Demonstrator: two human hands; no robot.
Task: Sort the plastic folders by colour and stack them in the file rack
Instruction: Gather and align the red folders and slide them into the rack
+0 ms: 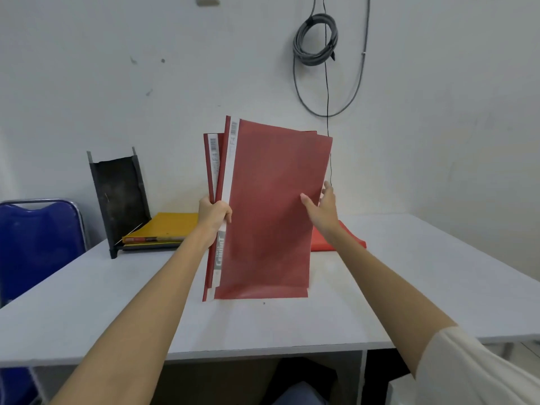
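- The red folders (268,211) are thin, smooth plastic sheets, rectangular, each with a white strip and a barcode along the spine. They stand upright, with the lower edges on the white table (423,273) or just above it; I cannot tell which.
- At least two folders are in the bundle; the exact number is hard to see because the front one covers the others.
- The left hand (214,214) is closed around the spine edge of the bundle, fingers wrapped to the front.
- The right hand (323,209) is spread, fingers apart, at the right edge of the front folder. If it touches the plastic, I cannot tell.
- One more red folder (355,241) lies flat on the table behind the right arm, mostly hidden.
- The file rack (118,197) is black and looks dull and worn, with a tall sloped back. It stands at the far left of the table.
- Yellow folders (166,228) lie flat in the rack's base; a thin red edge shows in this pile.
- A blue chair (38,244) is cut off at the left side.
- A grey cable coil (317,39) hangs on the wall.
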